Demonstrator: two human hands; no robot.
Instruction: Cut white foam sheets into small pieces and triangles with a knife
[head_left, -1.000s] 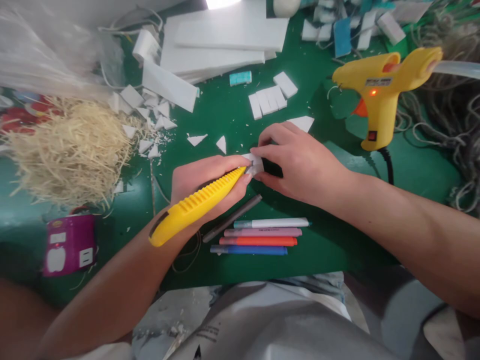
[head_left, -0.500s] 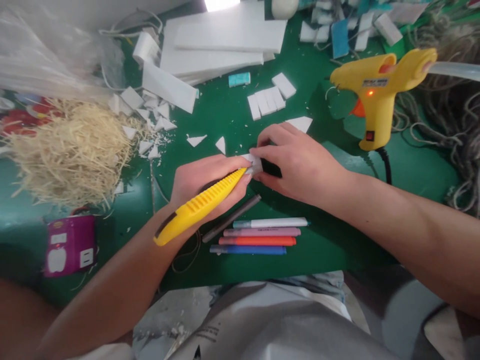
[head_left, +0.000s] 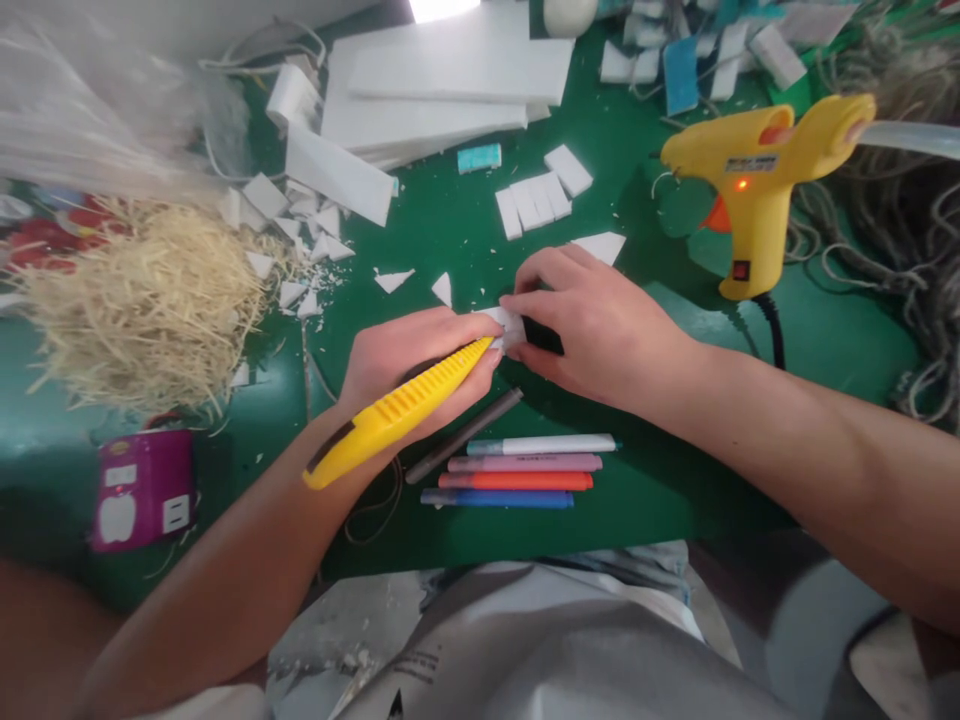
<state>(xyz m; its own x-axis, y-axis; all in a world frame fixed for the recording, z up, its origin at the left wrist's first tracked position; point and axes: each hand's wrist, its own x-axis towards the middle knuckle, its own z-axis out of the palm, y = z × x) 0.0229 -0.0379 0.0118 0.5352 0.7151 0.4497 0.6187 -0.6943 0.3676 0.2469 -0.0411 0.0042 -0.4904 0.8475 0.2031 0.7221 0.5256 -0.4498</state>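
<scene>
My left hand (head_left: 412, 365) is closed around a yellow utility knife (head_left: 401, 415), its handle slanting down to the left across the wrist. The knife's tip end meets a small white foam piece (head_left: 511, 326), which my right hand (head_left: 592, 315) pinches between thumb and fingers. How far the blade reaches into the foam is hidden by my fingers. Beyond my right hand lies a pointed white foam offcut (head_left: 602, 246). Just below my hands rest a dark grey marker (head_left: 465, 437) and several coloured markers (head_left: 517, 481) in a stack of rows.
A yellow hot glue gun (head_left: 757, 180) with a lit red light stands at the right, beside tangled cord (head_left: 930, 290). Small foam blocks (head_left: 534, 203) and foam sheets (head_left: 442, 75) lie behind. Shredded straw (head_left: 150, 300) and a purple box (head_left: 144, 490) are left.
The knife's rear end has shifted very slightly to the left. Both hands keep their grip on the knife and the foam piece.
</scene>
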